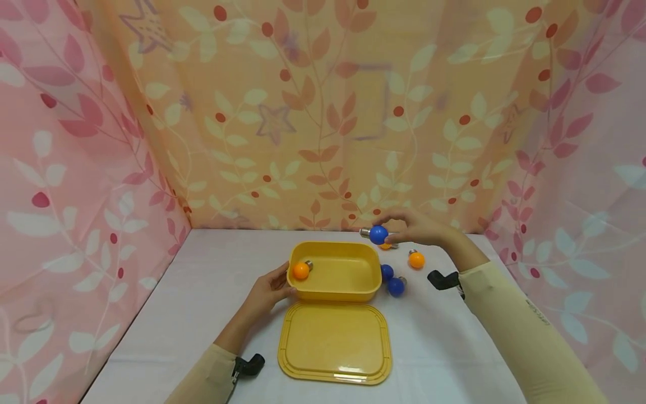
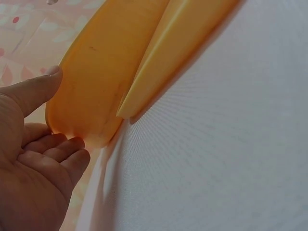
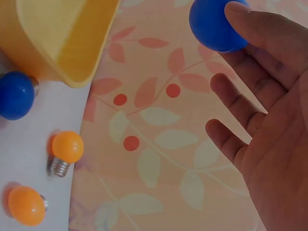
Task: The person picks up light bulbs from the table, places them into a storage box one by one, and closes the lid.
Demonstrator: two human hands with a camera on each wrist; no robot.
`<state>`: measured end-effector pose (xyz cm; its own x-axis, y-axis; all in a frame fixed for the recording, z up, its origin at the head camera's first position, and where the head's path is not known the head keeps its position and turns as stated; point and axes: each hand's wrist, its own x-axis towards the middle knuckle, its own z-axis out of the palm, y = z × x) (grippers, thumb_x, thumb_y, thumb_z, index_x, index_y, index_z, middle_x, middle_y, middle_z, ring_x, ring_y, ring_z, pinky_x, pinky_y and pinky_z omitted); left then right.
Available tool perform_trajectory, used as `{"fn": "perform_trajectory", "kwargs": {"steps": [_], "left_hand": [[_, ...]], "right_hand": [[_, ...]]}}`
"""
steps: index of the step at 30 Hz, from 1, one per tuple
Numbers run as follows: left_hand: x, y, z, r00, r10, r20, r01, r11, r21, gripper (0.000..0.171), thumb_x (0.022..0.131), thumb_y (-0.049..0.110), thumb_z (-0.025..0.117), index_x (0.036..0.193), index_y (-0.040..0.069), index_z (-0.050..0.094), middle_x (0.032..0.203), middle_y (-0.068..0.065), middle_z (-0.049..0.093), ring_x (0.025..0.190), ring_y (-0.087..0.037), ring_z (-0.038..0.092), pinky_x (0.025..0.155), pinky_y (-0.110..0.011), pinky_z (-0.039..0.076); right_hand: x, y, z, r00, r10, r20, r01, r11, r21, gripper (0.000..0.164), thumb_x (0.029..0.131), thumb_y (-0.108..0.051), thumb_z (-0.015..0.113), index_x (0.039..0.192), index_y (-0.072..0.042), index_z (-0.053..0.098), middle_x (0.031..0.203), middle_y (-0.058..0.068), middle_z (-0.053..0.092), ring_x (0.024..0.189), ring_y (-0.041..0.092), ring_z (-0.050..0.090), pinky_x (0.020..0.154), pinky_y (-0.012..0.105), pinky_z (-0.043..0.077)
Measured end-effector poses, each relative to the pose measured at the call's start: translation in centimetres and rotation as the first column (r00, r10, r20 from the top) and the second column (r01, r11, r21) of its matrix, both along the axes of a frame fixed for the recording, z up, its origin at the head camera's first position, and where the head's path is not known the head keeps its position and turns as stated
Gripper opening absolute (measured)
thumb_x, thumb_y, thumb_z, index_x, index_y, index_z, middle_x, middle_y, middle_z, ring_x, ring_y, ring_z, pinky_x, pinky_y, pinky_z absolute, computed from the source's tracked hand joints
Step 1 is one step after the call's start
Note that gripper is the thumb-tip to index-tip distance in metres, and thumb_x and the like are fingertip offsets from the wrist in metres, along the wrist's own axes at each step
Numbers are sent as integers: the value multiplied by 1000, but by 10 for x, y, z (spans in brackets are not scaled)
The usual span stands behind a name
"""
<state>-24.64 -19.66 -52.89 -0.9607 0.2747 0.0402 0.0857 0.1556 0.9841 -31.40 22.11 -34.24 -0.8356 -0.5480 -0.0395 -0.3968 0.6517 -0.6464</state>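
Note:
A yellow plastic box (image 1: 333,294) stands on the table with one orange light bulb (image 1: 301,271) inside at its left. My left hand (image 1: 270,287) holds the box's left end, thumb and fingers spread against its wall (image 2: 91,77). Above the box's back right corner, my right hand (image 1: 419,227) pinches a blue light bulb (image 1: 378,234) by its round glass, metal base pointing left. In the right wrist view the blue bulb (image 3: 216,24) sits between thumb and fingers, and the other fingers of the right hand (image 3: 274,110) extend loosely.
A yellow lid (image 1: 335,343) lies flat in front of the box. Two blue bulbs (image 1: 396,287) rest by the box's right side. Two orange bulbs (image 1: 416,260) lie farther back, one partly hidden below the right hand. Patterned curtain (image 1: 323,112) encloses the table's back and sides.

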Motion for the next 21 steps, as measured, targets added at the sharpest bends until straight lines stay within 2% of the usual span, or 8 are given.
{"fn": "perform_trajectory", "kwargs": {"steps": [4, 10, 15, 21], "left_hand": [[0, 0, 0, 1000, -18, -18, 18, 1000, 20, 84, 91, 16, 80, 160, 7, 33, 164, -11, 37, 149, -27, 40, 109, -22, 44], [0, 0, -3, 999, -17, -33, 18, 1000, 15, 87, 89, 20, 82, 160, 5, 33, 164, -14, 36, 149, -29, 39, 110, -23, 43], [0, 0, -3, 1000, -1, -18, 1, 1000, 5, 86, 88, 21, 82, 160, 10, 36, 163, -9, 39, 148, -25, 41, 110, -23, 44], [1, -1, -1, 1000, -1, -27, 1, 1000, -7, 83, 90, 19, 81, 160, 13, 37, 162, -5, 41, 147, -22, 43, 110, -24, 43]], "right_hand": [[-9, -11, 5, 1000, 18, -5, -17, 999, 30, 40, 89, -38, 80, 127, -36, 69, 154, 6, 50, 143, 37, 42, 110, 71, 39], [-23, -28, 5, 993, 114, -6, -114, 993, 37, 41, 92, -27, 78, 132, -23, 69, 142, 1, 61, 136, 34, 50, 107, 62, 48], [-34, -44, 3, 993, 113, -23, -110, 986, 123, 38, 91, -25, 79, 128, -31, 71, 142, -2, 61, 138, 32, 50, 112, 61, 43], [-48, -66, -5, 984, 179, -22, -173, 972, 157, 39, 91, -18, 78, 128, -30, 73, 138, -5, 64, 136, 26, 51, 116, 61, 38]]}}
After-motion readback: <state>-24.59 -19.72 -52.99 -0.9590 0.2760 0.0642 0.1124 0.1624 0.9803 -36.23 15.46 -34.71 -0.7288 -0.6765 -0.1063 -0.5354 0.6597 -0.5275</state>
